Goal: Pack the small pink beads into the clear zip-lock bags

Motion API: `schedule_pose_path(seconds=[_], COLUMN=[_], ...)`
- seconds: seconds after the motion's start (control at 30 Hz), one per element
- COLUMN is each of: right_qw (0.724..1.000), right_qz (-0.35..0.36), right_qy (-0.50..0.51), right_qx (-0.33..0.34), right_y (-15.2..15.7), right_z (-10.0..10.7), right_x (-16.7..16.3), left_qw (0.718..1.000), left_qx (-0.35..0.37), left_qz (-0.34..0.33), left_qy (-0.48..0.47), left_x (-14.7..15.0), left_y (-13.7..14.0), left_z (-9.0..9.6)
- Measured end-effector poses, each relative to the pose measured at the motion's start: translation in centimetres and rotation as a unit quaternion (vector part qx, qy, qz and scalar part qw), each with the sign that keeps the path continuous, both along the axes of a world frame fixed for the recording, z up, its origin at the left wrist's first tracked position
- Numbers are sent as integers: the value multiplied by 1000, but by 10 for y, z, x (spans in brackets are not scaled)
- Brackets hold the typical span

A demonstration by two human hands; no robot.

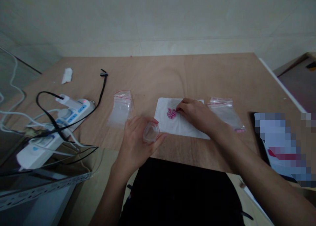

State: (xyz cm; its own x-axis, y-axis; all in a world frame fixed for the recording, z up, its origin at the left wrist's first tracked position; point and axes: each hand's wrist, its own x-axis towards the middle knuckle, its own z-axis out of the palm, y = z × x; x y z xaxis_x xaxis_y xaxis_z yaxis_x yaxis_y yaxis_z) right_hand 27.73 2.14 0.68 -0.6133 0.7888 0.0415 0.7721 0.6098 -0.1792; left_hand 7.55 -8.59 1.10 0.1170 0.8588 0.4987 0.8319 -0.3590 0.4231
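You are in a plain indoor room, perhaps at home or in a small workshop; which, you cannot tell. Your wooden table (148, 74) stands against a pale wall (158, 18), a crowded power strip (74, 118) with tangled cables (55, 124) at your left, above a perforated metal rail (49, 188).

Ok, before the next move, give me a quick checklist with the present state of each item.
1. Clear cup held in the left hand: ok.
2. Pink pieces gathered on the white sheet: ok.
3. Right hand at the edge of the pink pile: ok.
4. A piece pinched in the right fingertips: cannot tell, they are too small and partly hidden.
5. Power strip apart from the sheet: ok, well off to the left.
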Motion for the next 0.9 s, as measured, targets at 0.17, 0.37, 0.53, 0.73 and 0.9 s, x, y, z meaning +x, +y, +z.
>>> schedule_pose_path(seconds=[0.17,0.37,0.53,0.73,0.9], right_qw=[998,997,968,950,958], right_qz=[14,7,1,85,103], right_qy=[34,55,239,290,258], right_qx=[-41,-56,-78,-82,-72], right_y=[10,16,-8,-52,-60], right_z=[2,6,32,76,77], right_x=[0,3,5,-12,-21], left_qw=[1000,999,998,987,979], left_qx=[-13,-23,-32,-88,-78], left_qz=[1,5,12,-23,-46], left_qy=[-7,-24,-51,-133,-181], left_x=[1,3,9,25,34], left_y=[2,5,9,13,15], left_z=[1,1,1,3,6])
